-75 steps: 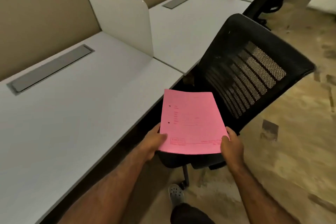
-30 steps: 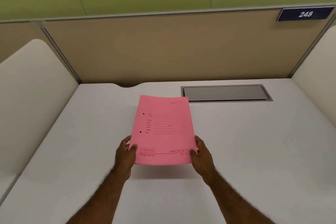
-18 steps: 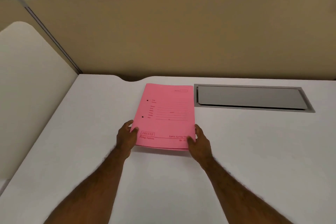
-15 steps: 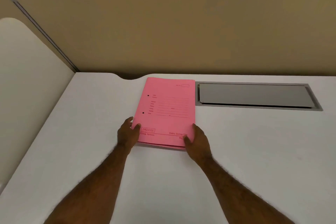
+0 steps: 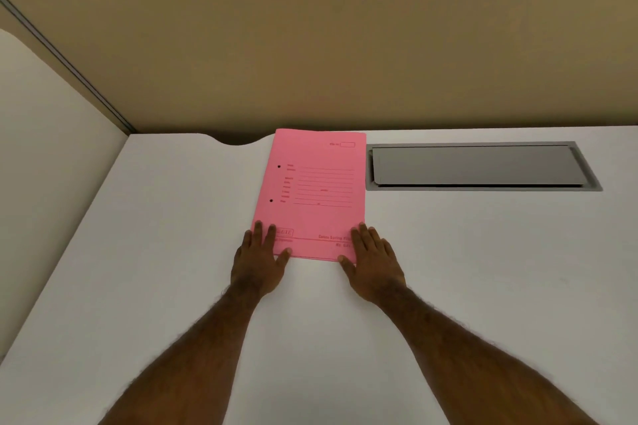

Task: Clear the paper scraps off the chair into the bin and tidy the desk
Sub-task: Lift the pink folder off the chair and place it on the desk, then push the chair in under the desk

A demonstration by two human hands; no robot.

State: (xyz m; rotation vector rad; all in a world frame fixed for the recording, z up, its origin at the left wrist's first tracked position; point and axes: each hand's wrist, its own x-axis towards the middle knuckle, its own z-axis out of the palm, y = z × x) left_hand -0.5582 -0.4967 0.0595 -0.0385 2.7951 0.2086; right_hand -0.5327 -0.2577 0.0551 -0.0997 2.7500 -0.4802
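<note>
A pink file folder (image 5: pixel 316 190) lies flat on the white desk (image 5: pixel 466 269), its far edge near the back of the desktop. My left hand (image 5: pixel 260 255) rests flat with its fingers spread on the folder's near left corner. On the near right corner lies my right hand (image 5: pixel 371 254), also flat with fingers apart. Neither hand grips the folder. The chair, paper scraps and bin are out of view.
A grey cable-tray lid (image 5: pixel 480 166) is set into the desk just right of the folder. A tan partition wall (image 5: pixel 328 45) closes the back. A white side divider (image 5: pixel 41 155) stands at the left.
I turned from the chair to the desk carrying the folder in both hands, set it down and slid it toward the back. My fingers have let go and now lie flat on it.
</note>
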